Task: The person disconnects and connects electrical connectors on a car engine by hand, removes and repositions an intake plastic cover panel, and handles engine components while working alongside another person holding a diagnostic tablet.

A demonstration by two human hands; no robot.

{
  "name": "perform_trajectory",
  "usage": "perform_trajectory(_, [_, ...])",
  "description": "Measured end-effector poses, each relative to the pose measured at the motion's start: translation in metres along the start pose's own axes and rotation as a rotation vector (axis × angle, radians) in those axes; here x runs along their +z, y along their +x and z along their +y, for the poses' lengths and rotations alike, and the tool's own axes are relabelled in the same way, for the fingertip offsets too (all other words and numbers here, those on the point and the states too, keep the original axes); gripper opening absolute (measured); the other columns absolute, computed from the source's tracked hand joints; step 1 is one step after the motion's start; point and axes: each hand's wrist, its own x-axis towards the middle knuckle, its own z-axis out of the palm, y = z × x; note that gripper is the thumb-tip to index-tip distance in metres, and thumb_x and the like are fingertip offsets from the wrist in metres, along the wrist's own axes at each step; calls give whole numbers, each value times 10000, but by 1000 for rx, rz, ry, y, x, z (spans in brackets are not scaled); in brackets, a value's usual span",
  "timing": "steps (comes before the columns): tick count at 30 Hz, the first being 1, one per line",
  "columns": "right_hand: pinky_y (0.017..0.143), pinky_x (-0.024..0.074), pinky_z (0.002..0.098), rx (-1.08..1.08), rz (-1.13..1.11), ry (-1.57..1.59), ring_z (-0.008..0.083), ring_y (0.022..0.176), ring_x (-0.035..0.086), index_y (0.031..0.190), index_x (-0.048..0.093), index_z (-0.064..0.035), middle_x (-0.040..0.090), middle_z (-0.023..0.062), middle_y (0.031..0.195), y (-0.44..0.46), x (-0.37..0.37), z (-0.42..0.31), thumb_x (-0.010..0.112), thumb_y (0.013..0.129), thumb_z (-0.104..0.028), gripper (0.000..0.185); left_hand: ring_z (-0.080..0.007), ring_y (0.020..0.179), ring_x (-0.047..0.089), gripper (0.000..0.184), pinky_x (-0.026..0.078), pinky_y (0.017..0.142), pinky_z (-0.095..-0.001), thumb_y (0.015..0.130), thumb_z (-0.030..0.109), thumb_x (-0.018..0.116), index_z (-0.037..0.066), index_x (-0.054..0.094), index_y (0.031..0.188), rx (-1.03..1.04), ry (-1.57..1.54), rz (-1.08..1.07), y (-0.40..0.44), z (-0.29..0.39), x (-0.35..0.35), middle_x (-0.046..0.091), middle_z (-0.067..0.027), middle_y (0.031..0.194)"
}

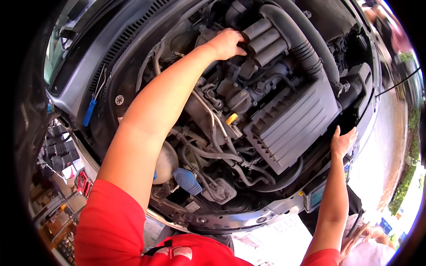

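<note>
My left hand (227, 43) reaches deep into the engine bay, at the end of the black triple-ribbed air duct (268, 42). Its fingers are curled, with the tips out of sight beside the duct, so what they hold cannot be made out. On the right, my right hand (343, 141) is open, thumb and fingers apart, at the front edge of the bay. Between the hands lie the ribbed black air filter box (293, 124), the black oil filler cap (240, 101) and a yellow dipstick handle (231, 119).
A blue-handled tool (90, 111) lies by the windshield cowl. Near the fender are a coolant tank (167, 163) and a blue washer cap (187, 181). A device with a screen (316, 196) rests at the front edge. Another person's hand (355, 241) shows at lower right.
</note>
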Motion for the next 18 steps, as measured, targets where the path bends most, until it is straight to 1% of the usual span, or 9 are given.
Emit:
perform_trajectory(1, [1160, 248, 482, -5, -2, 1, 453, 1404, 264, 1462, 270, 41, 286, 326, 1492, -1, 0, 0, 654, 887, -399, 819, -356, 1332, 410, 504, 354, 1070, -475, 729, 360, 774, 64, 683, 1126, -53, 48, -5, -2, 1, 3, 566, -150, 1319])
perform_trajectory(2, [1160, 247, 484, -10, -2, 2, 454, 1404, 263, 1463, 267, 41, 285, 328, 1492, 0, 0, -1, 657, 885, -395, 822, -399, 1444, 197, 569, 179, 1129, -598, 748, 419, 762, 114, 654, 1216, -161, 72, -36, -3, 6, 7, 398, -136, 1491])
perform_trajectory(4, [1160, 246, 485, -9, 3, 7, 456, 1404, 261, 1463, 265, 41, 280, 332, 1492, 0, 1, -1, 664, 881, -394, 829, -434, 1471, 58, 658, 39, 1125, -656, 780, 467, 730, 165, 571, 1343, -170, -39, -78, 0, 5, 7, 290, -138, 1560])
perform_trajectory(7, [1161, 242, 486, -5, -14, 5, 458, 1407, 250, 1464, 262, 41, 272, 336, 1492, -1, -1, -2, 673, 876, -398, 841, -432, 1477, 25, 710, 21, 1129, -653, 802, 478, 703, 182, 498, 1414, -170, -23, -127, 3, 7, 13, 277, -152, 1567])
perform_trajectory(10, [1161, 242, 486, 2, -23, 3, 458, 1408, 247, 1466, 254, 40, 269, 335, 1494, -1, -2, -4, 673, 878, -394, 843, -438, 1475, 10, 723, 10, 1130, -652, 812, 482, 689, 162, 480, 1425, -162, -56, -147, 5, 8, 12, 274, -175, 1564])
perform_trajectory(12, [1162, 241, 487, 5, -19, 8, 457, 1409, 246, 1470, 246, 38, 261, 334, 1499, -2, -4, -5, 673, 879, -390, 846, -436, 1474, 9, 716, 2, 1135, -648, 833, 475, 660, 51, 502, 1388, -164, 4, -233, 5, 16, 0, 315, -222, 1529])
perform_trajectory(14, [1163, 237, 487, 18, -38, 11, 456, 1411, 241, 1474, 238, 35, 252, 331, 1503, -2, -4, -5, 674, 878, -387, 851, -437, 1473, 14, 693, 0, 1133, -652, 846, 463, 647, 34, 514, 1374, -110, 16, -222, 6, 16, 0, 331, -230, 1517])
perform_trajectory(17, [1165, 232, 486, 23, -47, 19, 452, 1417, 228, 1480, 227, 28, 242, 321, 1511, -2, -6, -7, 675, 879, -381, 854, -434, 1474, 18, 716, 6, 1136, -655, 852, 433, 646, 73, 446, 1438, -79, -20, -204, 6, 15, 3, 301, -201, 1542])
perform_trajectory(18, [1165, 231, 486, 24, -57, 22, 451, 1419, 224, 1482, 224, 27, 241, 317, 1513, -2, -8, -8, 674, 879, -380, 855, -425, 1477, 19, 735, 9, 1139, -652, 855, 418, 643, 101, 397, 1472, -91, 31, -250, 8, 15, 4, 258, -179, 1566])
